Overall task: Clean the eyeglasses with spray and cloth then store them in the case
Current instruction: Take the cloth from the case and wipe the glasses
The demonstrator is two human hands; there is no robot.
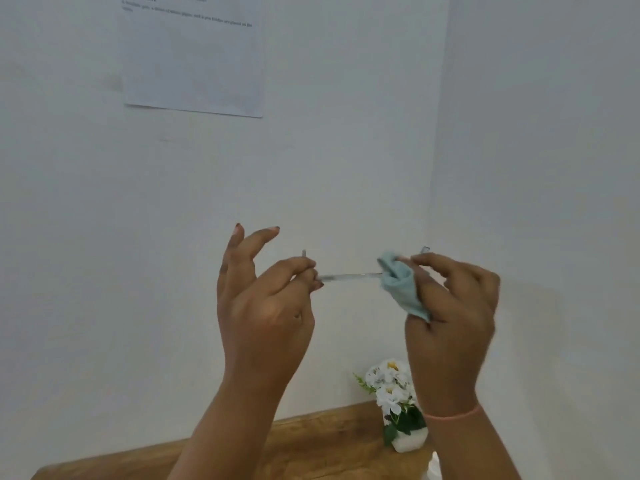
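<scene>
While the thumb and forefinger of the left hand (266,306) are curled together in a pinch on one end of the thin, clear-framed eyeglasses (349,277), its remaining fingers (258,239) stand up straight and spread, free of the frame. Just right of centre, the right hand (450,306) has its own fingers (420,261) curled round a small, crumpled pale blue cloth (401,285). The cloth is bunched over the other end of the glasses and held there between thumb and fingertips, and a loose corner of it hangs down against the palm. The glasses hang in the air in the middle of the frame, between the two hands and well above the desk. They show edge-on as a narrow, nearly level bar, with a short stub of an arm rising behind each hand; the lenses cannot be made out from this angle, and the right hand is slightly blurred. A thin pink band (453,414) circles the right wrist. Behind the hands is a plain white wall (346,168), which meets a second wall in a corner toward the right of the frame. A white sheet of paper (194,64) with a few lines of print, too blurred to read, is stuck at the upper left. Along the bottom edge runs a brown wooden desk (311,445), and at the lower right, in the corner against the wall, stands a small white pot (410,441) of white flowers (391,382) with green leaves.
</scene>
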